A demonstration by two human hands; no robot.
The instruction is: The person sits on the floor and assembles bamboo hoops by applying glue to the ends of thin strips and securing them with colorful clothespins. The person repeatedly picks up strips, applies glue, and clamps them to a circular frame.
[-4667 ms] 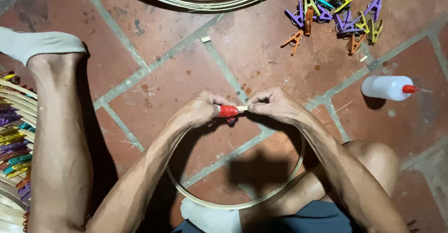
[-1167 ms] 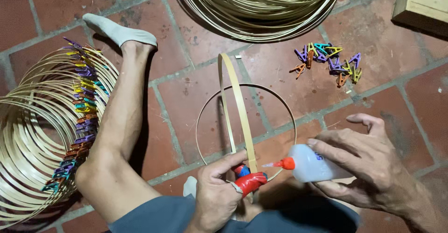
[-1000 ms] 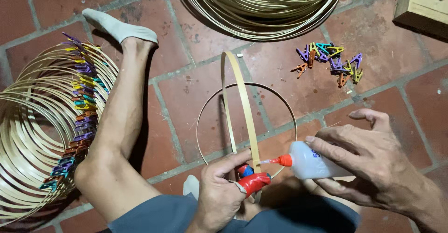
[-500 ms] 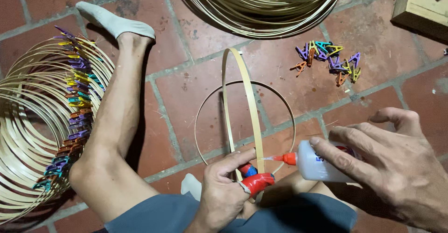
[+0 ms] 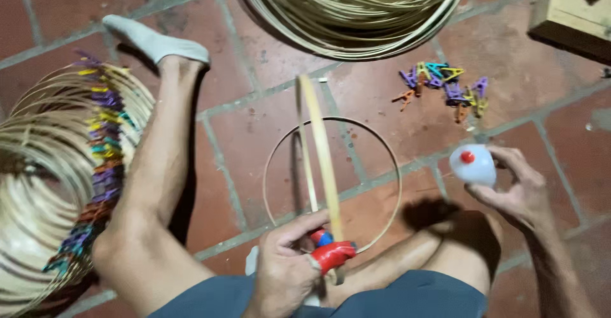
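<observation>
Gripping a red clothespin (image 5: 332,255) clamped on a bamboo hoop (image 5: 318,165), my left hand (image 5: 283,270) was closed around it, holding the hoop on edge above another hoop (image 5: 382,159) lying flat on the brick floor (image 5: 242,133). My right hand (image 5: 519,194) was wrapped around a white glue bottle (image 5: 472,165), well clear of the clamp. Farther off lay loose clothespins (image 5: 442,85) and stacked hoops (image 5: 356,9).

red brick floor (image 5: 254,140) (grey joints), wooden box (image 5: 573,6)

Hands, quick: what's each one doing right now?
Left hand: closed on a bamboo hoop at its red clip.
Right hand: holding a white glue bottle.
</observation>
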